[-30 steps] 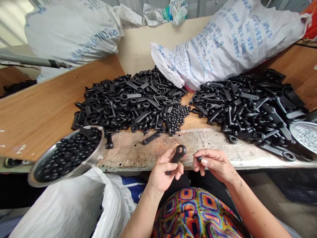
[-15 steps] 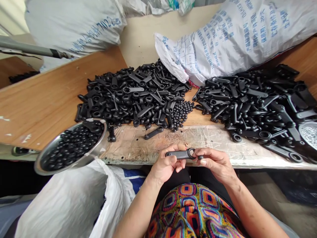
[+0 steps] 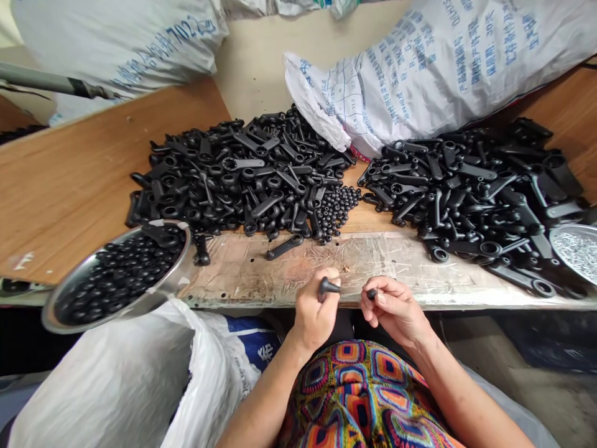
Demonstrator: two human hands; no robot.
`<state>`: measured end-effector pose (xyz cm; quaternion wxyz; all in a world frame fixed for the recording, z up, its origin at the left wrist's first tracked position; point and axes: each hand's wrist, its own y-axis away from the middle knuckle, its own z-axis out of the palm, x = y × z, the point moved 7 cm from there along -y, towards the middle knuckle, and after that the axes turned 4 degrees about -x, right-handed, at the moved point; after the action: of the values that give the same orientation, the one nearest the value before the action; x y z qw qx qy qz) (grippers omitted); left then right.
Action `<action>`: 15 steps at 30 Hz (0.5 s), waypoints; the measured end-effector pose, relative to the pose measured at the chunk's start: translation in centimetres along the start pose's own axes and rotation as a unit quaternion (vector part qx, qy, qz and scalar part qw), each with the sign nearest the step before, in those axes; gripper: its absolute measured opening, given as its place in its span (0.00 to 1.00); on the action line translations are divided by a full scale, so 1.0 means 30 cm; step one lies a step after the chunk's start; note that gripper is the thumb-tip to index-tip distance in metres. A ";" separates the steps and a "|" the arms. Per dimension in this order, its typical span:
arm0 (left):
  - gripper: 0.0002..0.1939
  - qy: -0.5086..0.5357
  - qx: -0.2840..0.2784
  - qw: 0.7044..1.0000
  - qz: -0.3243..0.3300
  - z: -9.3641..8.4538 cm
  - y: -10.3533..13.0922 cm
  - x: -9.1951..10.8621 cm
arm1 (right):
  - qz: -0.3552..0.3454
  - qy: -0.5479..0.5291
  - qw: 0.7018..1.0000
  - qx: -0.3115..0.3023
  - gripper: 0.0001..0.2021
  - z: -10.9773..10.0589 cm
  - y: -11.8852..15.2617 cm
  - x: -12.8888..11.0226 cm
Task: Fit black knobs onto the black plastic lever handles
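Note:
My left hand [image 3: 313, 314] is closed around a black handle part [image 3: 329, 287], whose narrow end sticks out to the right. Pinched between the thumb and forefinger of my right hand [image 3: 396, 309] is a small black knob [image 3: 372, 294]. The two hands are apart, above the front edge of the worn, covered bench strip [image 3: 242, 267]. Just behind them lies a single black lever [image 3: 285, 247]. Farther back is a heap of black levers [image 3: 219, 180], with small black balls [image 3: 336, 208] at its right side.
A metal bowl of black knobs [image 3: 184, 264] sits at the left, above an open white sack [image 3: 102, 379]. Another heap of black levers [image 3: 466, 186] lies right, beside a bowl of small metal pieces [image 3: 576, 249]. A printed white sack [image 3: 429, 74] lies behind.
My hands have moved apart. The handle part in my left hand has turned from lying sideways to pointing end-on, and my right hand has drawn back from it with the knob. The view has shifted slightly.

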<state>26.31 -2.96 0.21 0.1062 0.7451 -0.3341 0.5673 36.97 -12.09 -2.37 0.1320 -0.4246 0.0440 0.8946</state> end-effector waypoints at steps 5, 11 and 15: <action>0.10 -0.191 -0.077 0.976 0.076 0.076 0.021 0.034 | 0.034 -0.031 0.999 -0.002 0.09 0.009 0.005 0.020; 0.11 -0.244 -0.064 0.963 0.090 0.080 0.013 0.036 | 0.036 -0.044 0.998 0.020 0.09 0.004 0.001 0.041; 0.11 -0.248 -0.059 0.963 0.088 0.074 0.016 0.032 | 0.035 -0.051 0.998 0.028 0.09 0.009 -0.009 0.047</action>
<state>27.86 -4.88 0.23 0.0136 0.8224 -0.4473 0.3513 35.98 -11.50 -3.29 0.1145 -0.3730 0.0772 0.9175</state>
